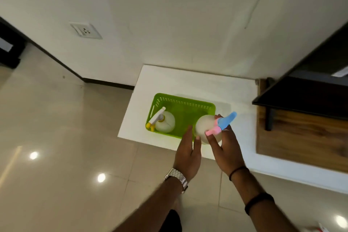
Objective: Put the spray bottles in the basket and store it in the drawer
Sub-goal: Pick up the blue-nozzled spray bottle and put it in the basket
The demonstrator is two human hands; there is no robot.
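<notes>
A green slotted basket point(180, 108) stands on a white counter top point(197, 81). Inside its left end sits a pale round spray bottle with a white and yellow trigger point(165, 121). A second pale round spray bottle point(204, 124), with a blue and pink trigger head, is held over the basket's right front corner. My right hand point(225, 149) grips it at the neck and trigger. My left hand point(187, 153) rests with fingers apart against the bottle's left side and the basket's front rim.
A wooden panel with a dark shelf point(301, 118) stands at the right of the counter. A pale wall with a socket point(85, 30) rises behind. Glossy beige floor tiles point(56, 147) spread left and below. No drawer is visible.
</notes>
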